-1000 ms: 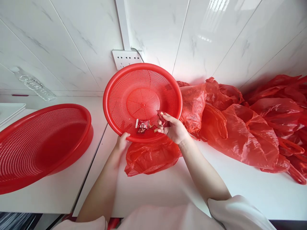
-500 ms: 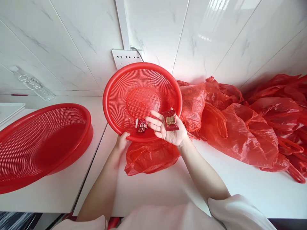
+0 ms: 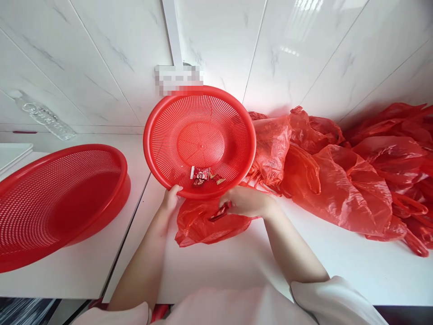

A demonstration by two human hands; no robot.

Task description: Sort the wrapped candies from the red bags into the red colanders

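A red perforated plastic basket (image 3: 201,115) is tilted toward me, with my left hand (image 3: 172,197) shut on the near left of its rim. Inside, low on the near wall, lie small wrapped snacks: red-and-white packets (image 3: 199,173) and a red-and-gold packet (image 3: 217,178). My right hand (image 3: 248,201) is outside the basket, palm down by the near right rim. It pinches a dark red snack packet (image 3: 221,212) above a red plastic bag (image 3: 203,228) that lies on the counter under the basket. The right fingertips are partly hidden.
A second red basket (image 3: 126,174) stands on the left. Several filled red plastic bags (image 3: 352,189) crowd the right side along the tiled wall. A clear plastic bottle (image 3: 45,115) lies at the back left, near a white tray (image 3: 15,155). A seam (image 3: 130,225) crosses the white counter.
My right hand has turned from palm up over the basket to palm down, moving down over the bag with the snack packet. The red-and-gold packet in the basket now shows. My left hand stays put.
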